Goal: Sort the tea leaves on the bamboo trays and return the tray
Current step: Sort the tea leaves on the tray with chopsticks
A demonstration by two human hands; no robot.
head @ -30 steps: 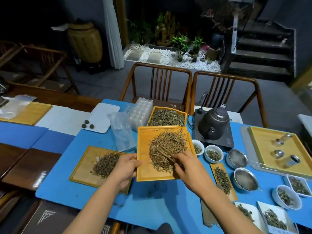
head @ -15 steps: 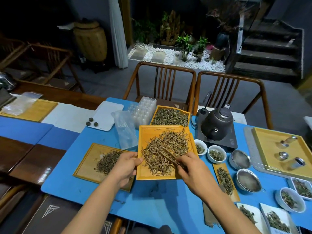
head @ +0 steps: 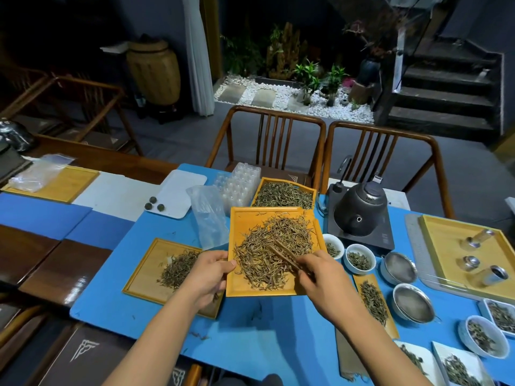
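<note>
An orange bamboo tray [head: 239,224] lies in the middle of the blue mat, with a spread of dry tea leaves [head: 273,252] on it. My left hand [head: 207,277] grips the tray's left edge, thumb on top. My right hand [head: 320,277] holds wooden tweezers [head: 284,253] whose tips rest in the leaves. To the left, a paler bamboo tray [head: 145,268] carries a smaller leaf pile [head: 178,268], partly under my left hand. Behind the orange tray stands a third tray [head: 284,194] full of leaves.
A black kettle [head: 359,208] on its base stands right of the trays, with small white bowls [head: 359,259] and metal strainers [head: 412,303] nearer. A clear bag [head: 209,215], plastic mould [head: 238,185], and yellow tray with tins [head: 457,246] surround. Two chairs [head: 267,140] stand behind the table.
The leaf pile on the orange tray has been spread wider and toward the near left by the tweezers. My left hand has kept hold of the tray's edge.
</note>
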